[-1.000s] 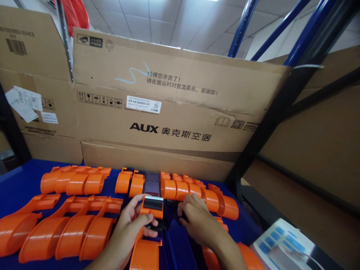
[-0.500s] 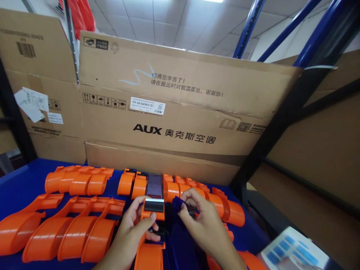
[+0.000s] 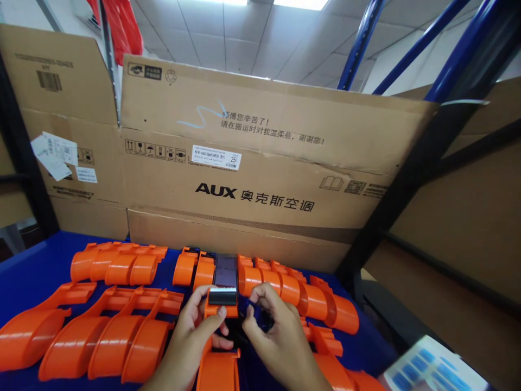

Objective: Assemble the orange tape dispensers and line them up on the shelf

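Note:
My left hand (image 3: 195, 328) is closed round an orange tape dispenser (image 3: 222, 310), low in the middle of the view. The dispenser has a black strip and a white toothed edge facing up. Just to its right, the closed fingers of my right hand (image 3: 272, 336) pinch a small dark blue piece (image 3: 249, 308) whose kind I cannot make out. The piece is beside the dispenser; my fingers partly cover it. A phone-like screen (image 3: 225, 270) stands right behind the dispenser.
Rows of orange dispenser bodies (image 3: 73, 342) lie on the blue surface (image 3: 49, 255) at both sides. A cardboard sheet (image 3: 163, 179) stands upright behind. Dark rack posts (image 3: 378, 217) rise at the right, near a white box with blue patches (image 3: 431, 369).
My right hand has moved left with the blue piece, closer to the tape dispenser. My left hand keeps its hold on the dispenser. The view has shifted slightly.

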Demonstrator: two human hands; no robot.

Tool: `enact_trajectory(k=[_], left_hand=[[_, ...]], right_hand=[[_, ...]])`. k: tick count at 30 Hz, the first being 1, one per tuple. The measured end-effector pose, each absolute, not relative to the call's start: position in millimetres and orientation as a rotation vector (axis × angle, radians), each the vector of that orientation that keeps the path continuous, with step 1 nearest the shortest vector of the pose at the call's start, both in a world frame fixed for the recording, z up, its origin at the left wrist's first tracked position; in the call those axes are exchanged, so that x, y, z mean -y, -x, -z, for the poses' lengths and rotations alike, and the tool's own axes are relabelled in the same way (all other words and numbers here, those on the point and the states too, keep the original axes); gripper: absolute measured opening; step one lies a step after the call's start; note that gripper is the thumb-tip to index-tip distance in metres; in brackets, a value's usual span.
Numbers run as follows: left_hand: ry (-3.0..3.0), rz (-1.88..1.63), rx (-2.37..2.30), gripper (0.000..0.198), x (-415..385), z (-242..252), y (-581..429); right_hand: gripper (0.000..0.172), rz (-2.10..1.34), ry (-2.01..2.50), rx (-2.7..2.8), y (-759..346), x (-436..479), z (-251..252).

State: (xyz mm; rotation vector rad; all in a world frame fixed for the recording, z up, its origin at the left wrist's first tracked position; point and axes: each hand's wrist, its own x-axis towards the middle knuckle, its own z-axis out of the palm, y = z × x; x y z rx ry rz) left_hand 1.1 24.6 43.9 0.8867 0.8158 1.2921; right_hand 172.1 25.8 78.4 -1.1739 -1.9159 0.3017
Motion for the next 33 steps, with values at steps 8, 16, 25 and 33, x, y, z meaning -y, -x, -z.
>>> enact_trajectory(k=[8,16,25,33], left_hand=[[-0.89,-1.295,-0.787,0.039,-24.8,-41.4,0.4],[-0.901,-1.302,-0.798,0.04,-24.0,-42.2,-0.4],[-0.931,-1.29,-0.79,0.039,-24.9,-41.0,-0.8],[-0.92,-1.289,-0.796,0.035,-26.1,-40.0,-0.2]], right_hand=[[0.008,-0.347,1.146,1.987,-172.6,-24.7,-78.3],[0.012,-0.335,1.057,2.116,-176.6,-25.8,-79.1],[0.015,-0.344,1.055,2.169,-179.8,-24.3,-80.3],[0.015,-0.336,1.011,2.127,-176.6,-28.6,-75.4]])
